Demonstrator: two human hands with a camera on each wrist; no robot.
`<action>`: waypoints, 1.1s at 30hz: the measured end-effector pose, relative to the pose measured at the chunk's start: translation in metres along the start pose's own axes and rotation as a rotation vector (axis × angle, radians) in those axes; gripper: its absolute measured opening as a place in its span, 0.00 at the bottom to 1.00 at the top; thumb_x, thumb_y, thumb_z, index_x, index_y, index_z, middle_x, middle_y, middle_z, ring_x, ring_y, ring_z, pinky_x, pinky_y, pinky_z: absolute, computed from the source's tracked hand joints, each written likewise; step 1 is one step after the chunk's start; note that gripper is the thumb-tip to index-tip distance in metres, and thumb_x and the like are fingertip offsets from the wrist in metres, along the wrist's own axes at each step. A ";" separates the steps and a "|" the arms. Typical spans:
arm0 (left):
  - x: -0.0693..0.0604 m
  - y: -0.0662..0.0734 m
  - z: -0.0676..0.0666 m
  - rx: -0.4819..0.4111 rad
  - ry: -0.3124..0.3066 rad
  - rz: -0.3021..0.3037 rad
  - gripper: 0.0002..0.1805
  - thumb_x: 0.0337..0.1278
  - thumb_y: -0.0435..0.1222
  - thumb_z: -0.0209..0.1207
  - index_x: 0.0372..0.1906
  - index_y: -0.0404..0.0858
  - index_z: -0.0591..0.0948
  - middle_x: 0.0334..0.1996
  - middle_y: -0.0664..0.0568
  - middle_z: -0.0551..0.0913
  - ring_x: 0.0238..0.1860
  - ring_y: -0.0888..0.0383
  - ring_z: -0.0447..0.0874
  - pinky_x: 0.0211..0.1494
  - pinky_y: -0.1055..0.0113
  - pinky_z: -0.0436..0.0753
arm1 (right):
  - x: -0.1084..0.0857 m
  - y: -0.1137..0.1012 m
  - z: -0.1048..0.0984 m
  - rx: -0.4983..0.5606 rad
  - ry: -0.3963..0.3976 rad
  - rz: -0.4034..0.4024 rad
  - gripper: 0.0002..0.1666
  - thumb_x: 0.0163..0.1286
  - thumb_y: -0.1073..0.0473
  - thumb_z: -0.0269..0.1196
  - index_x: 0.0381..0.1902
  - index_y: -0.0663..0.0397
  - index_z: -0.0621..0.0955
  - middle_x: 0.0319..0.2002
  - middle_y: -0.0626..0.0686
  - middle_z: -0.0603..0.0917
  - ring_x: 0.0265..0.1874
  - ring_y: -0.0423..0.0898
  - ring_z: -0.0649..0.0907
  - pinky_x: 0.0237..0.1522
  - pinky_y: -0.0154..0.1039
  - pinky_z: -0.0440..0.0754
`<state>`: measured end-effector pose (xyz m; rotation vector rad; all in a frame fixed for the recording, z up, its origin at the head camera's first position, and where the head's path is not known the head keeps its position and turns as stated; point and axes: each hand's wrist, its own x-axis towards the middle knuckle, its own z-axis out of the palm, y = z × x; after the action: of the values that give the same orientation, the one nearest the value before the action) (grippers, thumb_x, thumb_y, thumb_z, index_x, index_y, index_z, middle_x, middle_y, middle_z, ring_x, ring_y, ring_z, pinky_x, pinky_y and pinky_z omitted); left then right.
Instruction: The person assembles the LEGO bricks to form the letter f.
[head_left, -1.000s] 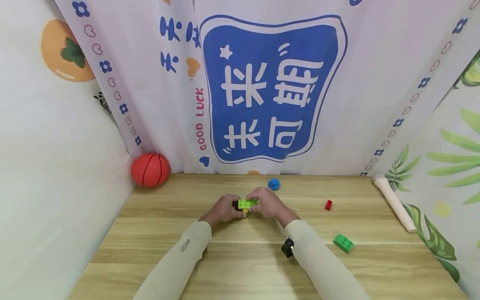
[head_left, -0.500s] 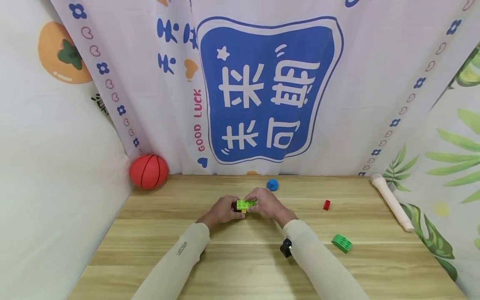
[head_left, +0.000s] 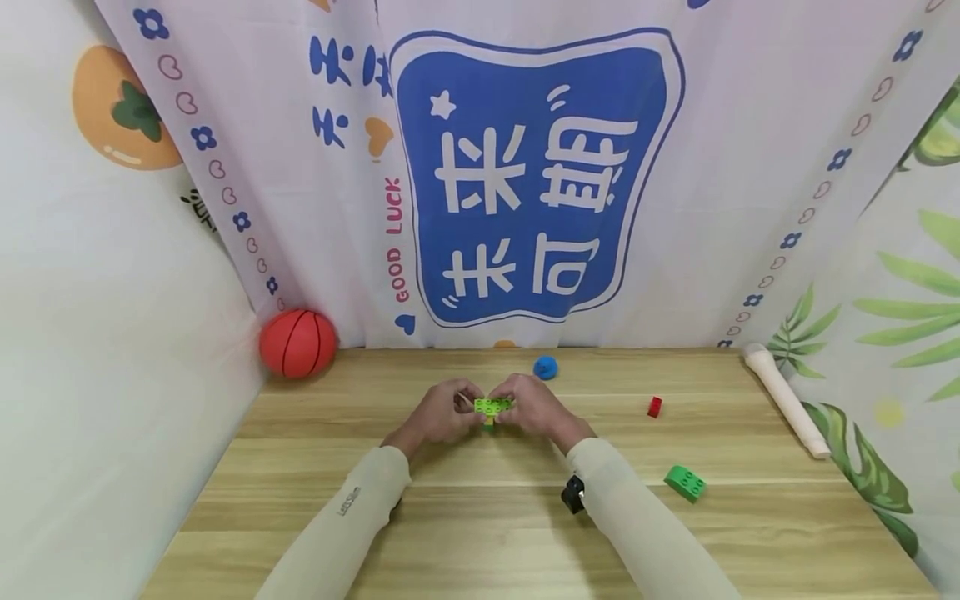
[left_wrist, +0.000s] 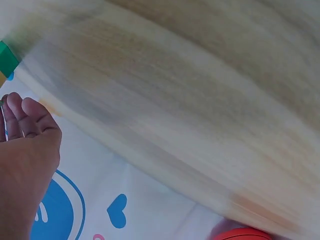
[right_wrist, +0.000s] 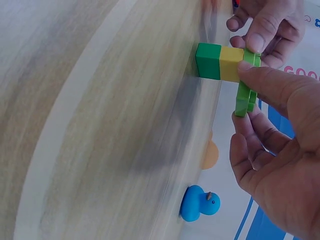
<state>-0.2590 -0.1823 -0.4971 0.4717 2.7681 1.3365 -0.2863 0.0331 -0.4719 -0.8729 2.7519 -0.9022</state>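
A stack of toy building bricks is between my hands: a long light green brick above a yellow brick and a dark green brick. My right hand pinches the light green brick between thumb and fingers. At that brick's other end, my left hand has its thumb against it with the fingers curled behind. In the left wrist view the left hand shows only partly, at the left edge; the dark green brick is beyond its fingertips.
On the wooden table lie a blue toy duck, a small red brick, a green curved brick and a white microphone-like stick. A red ball stands at the back left corner. Printed cloth hangs behind.
My left hand has shifted its hold slightly up and away from the lower bricks, uncovering more of the light green brick and the stack's lower part. My right hand has barely moved.
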 end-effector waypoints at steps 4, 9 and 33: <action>0.000 -0.002 0.000 0.001 0.010 0.016 0.14 0.61 0.34 0.76 0.49 0.37 0.87 0.42 0.49 0.90 0.40 0.60 0.87 0.48 0.67 0.87 | 0.000 0.001 0.000 -0.003 -0.002 0.004 0.17 0.62 0.65 0.79 0.50 0.52 0.92 0.51 0.53 0.92 0.50 0.47 0.86 0.54 0.46 0.86; 0.001 -0.007 0.002 -0.014 0.010 0.044 0.13 0.61 0.34 0.77 0.47 0.38 0.88 0.40 0.49 0.90 0.38 0.62 0.84 0.44 0.72 0.84 | -0.002 0.002 0.003 0.005 0.009 -0.001 0.18 0.63 0.65 0.78 0.51 0.52 0.92 0.51 0.53 0.92 0.50 0.48 0.86 0.54 0.48 0.86; 0.006 -0.008 0.000 -0.075 -0.029 0.031 0.11 0.59 0.33 0.77 0.45 0.40 0.89 0.39 0.51 0.87 0.37 0.59 0.78 0.39 0.72 0.79 | -0.035 0.022 -0.023 -0.054 0.079 -0.035 0.19 0.74 0.60 0.70 0.61 0.57 0.86 0.60 0.56 0.89 0.61 0.55 0.86 0.66 0.55 0.84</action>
<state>-0.2670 -0.1851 -0.5024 0.5274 2.6875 1.4222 -0.2743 0.0788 -0.4676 -0.9170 2.8488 -0.8905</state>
